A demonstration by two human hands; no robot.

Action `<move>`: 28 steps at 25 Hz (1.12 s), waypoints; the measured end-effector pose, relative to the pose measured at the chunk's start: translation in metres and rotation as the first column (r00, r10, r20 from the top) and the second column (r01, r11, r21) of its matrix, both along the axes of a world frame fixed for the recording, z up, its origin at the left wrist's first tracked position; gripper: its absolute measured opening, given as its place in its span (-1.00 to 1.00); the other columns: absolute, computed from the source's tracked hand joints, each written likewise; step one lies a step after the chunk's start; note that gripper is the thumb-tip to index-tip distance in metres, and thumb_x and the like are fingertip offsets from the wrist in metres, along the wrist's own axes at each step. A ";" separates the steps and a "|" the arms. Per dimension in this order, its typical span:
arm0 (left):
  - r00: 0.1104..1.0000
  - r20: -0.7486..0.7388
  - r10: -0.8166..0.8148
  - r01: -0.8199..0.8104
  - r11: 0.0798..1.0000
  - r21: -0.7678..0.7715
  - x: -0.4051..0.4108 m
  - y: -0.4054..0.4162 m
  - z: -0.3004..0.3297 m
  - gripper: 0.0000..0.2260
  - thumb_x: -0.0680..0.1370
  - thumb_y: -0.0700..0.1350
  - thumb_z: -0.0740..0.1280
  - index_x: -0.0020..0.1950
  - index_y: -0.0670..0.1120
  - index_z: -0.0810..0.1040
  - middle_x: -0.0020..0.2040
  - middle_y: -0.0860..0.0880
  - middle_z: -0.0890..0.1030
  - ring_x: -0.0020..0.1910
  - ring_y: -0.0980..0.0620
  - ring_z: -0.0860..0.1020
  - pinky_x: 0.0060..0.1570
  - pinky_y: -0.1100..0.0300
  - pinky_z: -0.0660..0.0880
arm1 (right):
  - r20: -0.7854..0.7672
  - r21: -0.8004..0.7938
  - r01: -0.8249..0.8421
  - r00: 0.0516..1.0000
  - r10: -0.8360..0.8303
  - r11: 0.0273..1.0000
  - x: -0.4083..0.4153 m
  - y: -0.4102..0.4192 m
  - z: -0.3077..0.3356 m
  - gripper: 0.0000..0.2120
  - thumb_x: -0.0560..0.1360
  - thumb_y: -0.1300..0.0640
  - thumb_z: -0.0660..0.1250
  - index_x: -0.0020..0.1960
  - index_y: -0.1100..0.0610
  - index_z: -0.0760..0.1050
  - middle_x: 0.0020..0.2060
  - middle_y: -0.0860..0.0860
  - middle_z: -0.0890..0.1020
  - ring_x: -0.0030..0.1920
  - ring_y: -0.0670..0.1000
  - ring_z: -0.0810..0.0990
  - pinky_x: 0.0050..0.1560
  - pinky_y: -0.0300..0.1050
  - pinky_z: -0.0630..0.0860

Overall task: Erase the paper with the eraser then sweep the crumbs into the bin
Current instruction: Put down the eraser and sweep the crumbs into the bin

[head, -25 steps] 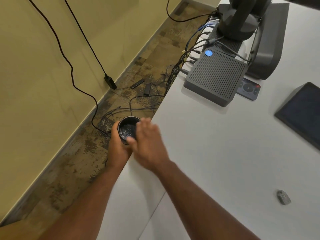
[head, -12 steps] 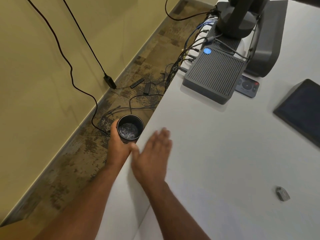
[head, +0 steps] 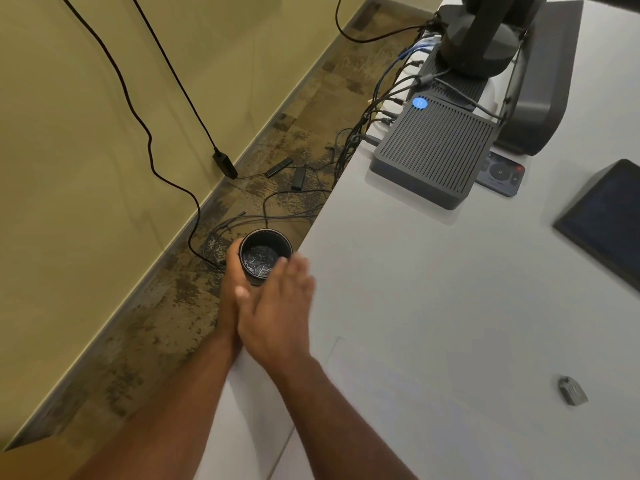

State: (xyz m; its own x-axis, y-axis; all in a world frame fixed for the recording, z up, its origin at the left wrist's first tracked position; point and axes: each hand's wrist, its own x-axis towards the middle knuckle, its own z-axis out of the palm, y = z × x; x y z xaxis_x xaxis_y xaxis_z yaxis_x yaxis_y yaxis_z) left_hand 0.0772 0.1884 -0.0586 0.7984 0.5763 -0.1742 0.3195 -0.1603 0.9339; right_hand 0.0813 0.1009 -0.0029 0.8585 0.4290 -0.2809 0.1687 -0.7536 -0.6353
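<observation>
Here the left hand [head: 232, 292] grips the bin [head: 266, 255] beside the table [head: 433, 306] edge, right hand [head: 277, 313] flat, fingers straight.

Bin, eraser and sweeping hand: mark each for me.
bin [head: 250, 271], head view, on its outer wall below the rim.
eraser [head: 572, 395], head view, on its grey top face.
right hand [head: 277, 317], head view, on the back of the hand.

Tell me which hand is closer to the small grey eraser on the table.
Right. The right hand sweeps at the table edge, far from the eraser; the left hand holds the bin beyond it.
</observation>
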 end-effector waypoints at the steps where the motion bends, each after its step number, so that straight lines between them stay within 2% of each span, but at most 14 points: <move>1: 1.000 -0.005 0.010 -0.010 1.000 -0.014 -0.001 -0.002 0.002 -0.20 0.40 0.32 0.46 0.50 0.09 0.18 0.38 0.05 0.42 0.25 0.35 0.45 0.23 0.33 0.41 | -0.041 0.129 -0.059 0.997 0.065 0.990 0.006 0.003 0.004 -0.33 0.63 -0.16 -0.02 0.58 0.17 -0.16 0.56 0.10 -0.16 0.53 0.04 -0.28 0.49 -0.03 -0.27; 2: 1.000 0.007 0.023 -0.023 0.999 -0.027 -0.001 -0.003 0.005 -0.20 0.39 0.39 0.38 0.49 0.09 0.18 0.36 0.07 0.42 0.25 0.35 0.44 0.22 0.31 0.42 | -0.058 0.231 -0.072 0.994 0.088 0.970 0.011 0.000 0.009 -0.37 0.64 -0.13 0.01 0.58 0.12 -0.13 0.57 0.03 -0.11 0.54 -0.03 -0.23 0.49 -0.10 -0.22; 3: 1.000 -0.007 0.028 -0.028 0.999 0.029 0.000 -0.003 0.009 -0.24 0.40 0.35 0.37 0.48 0.06 0.21 0.33 0.09 0.44 0.23 0.34 0.46 0.20 0.32 0.44 | -0.054 0.286 -0.070 0.995 0.089 0.956 0.012 -0.009 0.013 -0.39 0.65 -0.11 0.02 0.58 0.08 -0.10 0.57 -0.02 -0.08 0.54 -0.08 -0.21 0.48 -0.15 -0.18; 4: 1.000 0.002 0.031 -0.031 0.998 0.062 0.000 -0.004 0.011 -0.27 0.42 0.25 0.44 0.48 0.03 0.24 0.30 0.09 0.46 0.23 0.28 0.48 0.17 0.32 0.46 | -0.044 0.301 -0.067 0.995 0.084 0.951 0.012 -0.020 0.016 -0.41 0.65 -0.10 0.02 0.58 0.05 -0.10 0.57 -0.06 -0.09 0.53 -0.13 -0.21 0.48 -0.19 -0.17; 6: 0.997 0.014 0.071 -0.073 0.985 0.156 0.001 -0.003 0.015 -0.22 0.37 0.05 0.59 0.48 0.02 0.27 0.32 0.06 0.51 0.28 0.13 0.49 0.17 0.28 0.46 | -0.047 0.279 -0.068 0.995 0.085 0.958 0.002 -0.049 0.017 -0.42 0.66 -0.12 0.00 0.58 -0.02 -0.15 0.55 -0.15 -0.16 0.50 -0.22 -0.25 0.48 -0.22 -0.19; 10: 0.985 0.093 0.143 -0.161 0.962 0.221 0.004 -0.001 0.032 -0.16 0.32 -0.04 0.64 0.48 0.07 0.26 0.39 0.05 0.46 0.37 0.08 0.43 0.25 0.19 0.48 | -0.074 0.196 -0.028 0.996 0.043 0.980 -0.015 -0.111 0.016 -0.44 0.63 -0.18 -0.03 0.53 -0.16 -0.20 0.51 -0.28 -0.16 0.46 -0.35 -0.26 0.50 -0.23 -0.17; 15: 0.967 0.210 0.146 -0.189 0.962 0.197 0.022 -0.028 0.073 -0.19 0.35 -0.08 0.63 0.49 0.03 0.26 0.39 0.03 0.46 0.34 0.10 0.44 0.09 0.49 0.43 | -0.023 0.146 -0.008 1.000 0.011 0.989 -0.026 -0.157 0.010 -0.45 0.58 -0.21 -0.06 0.50 -0.16 -0.15 0.49 -0.32 -0.10 0.46 -0.35 -0.22 0.51 -0.23 -0.12; 18: 0.976 0.204 0.083 -0.115 0.981 0.154 0.030 -0.054 0.076 -0.19 0.34 -0.06 0.64 0.48 0.06 0.27 0.35 0.08 0.47 0.32 0.11 0.45 0.06 0.54 0.41 | 0.006 0.114 -0.040 0.999 0.040 0.993 -0.026 -0.167 0.005 -0.48 0.60 -0.17 -0.06 0.49 -0.14 -0.15 0.50 -0.28 -0.10 0.47 -0.32 -0.24 0.49 -0.25 -0.17; 22: 0.987 0.158 0.035 -0.054 0.992 0.118 0.033 -0.080 0.065 -0.15 0.28 0.14 0.59 0.48 0.10 0.26 0.38 0.05 0.47 0.34 0.07 0.47 0.12 0.38 0.46 | 0.021 0.070 -0.087 0.996 0.086 0.994 -0.026 -0.168 -0.002 -0.42 0.59 -0.21 -0.17 0.56 -0.04 -0.09 0.53 -0.21 -0.10 0.48 -0.27 -0.27 0.49 -0.23 -0.22; 25: 0.988 0.152 0.032 -0.046 0.995 0.086 0.038 -0.087 0.061 -0.15 0.28 0.15 0.59 0.48 0.10 0.27 0.38 0.05 0.48 0.34 0.07 0.48 0.17 0.27 0.49 | 0.029 0.071 -0.102 0.995 0.100 0.992 -0.024 -0.169 -0.004 -0.38 0.56 -0.24 -0.25 0.56 -0.02 -0.08 0.52 -0.21 -0.09 0.49 -0.26 -0.27 0.49 -0.21 -0.24; 28: 0.987 0.154 0.037 -0.047 0.997 0.064 0.044 -0.085 0.058 -0.15 0.29 0.17 0.58 0.48 0.12 0.26 0.40 0.06 0.47 0.35 0.05 0.48 0.22 0.13 0.53 | 0.017 0.047 -0.125 0.992 0.124 0.991 -0.024 -0.170 -0.002 -0.42 0.55 -0.23 -0.28 0.53 -0.07 -0.15 0.51 -0.24 -0.14 0.47 -0.29 -0.31 0.49 -0.23 -0.26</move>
State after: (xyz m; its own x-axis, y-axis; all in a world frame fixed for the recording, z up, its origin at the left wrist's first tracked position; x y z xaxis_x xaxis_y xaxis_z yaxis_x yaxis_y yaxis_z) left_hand 0.1214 0.1033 -0.0010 0.7873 0.6164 -0.0117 0.1817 -0.2138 0.9598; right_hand 0.0576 -0.0693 -0.0050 0.8012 0.5455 -0.2461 0.2682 -0.6950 -0.6672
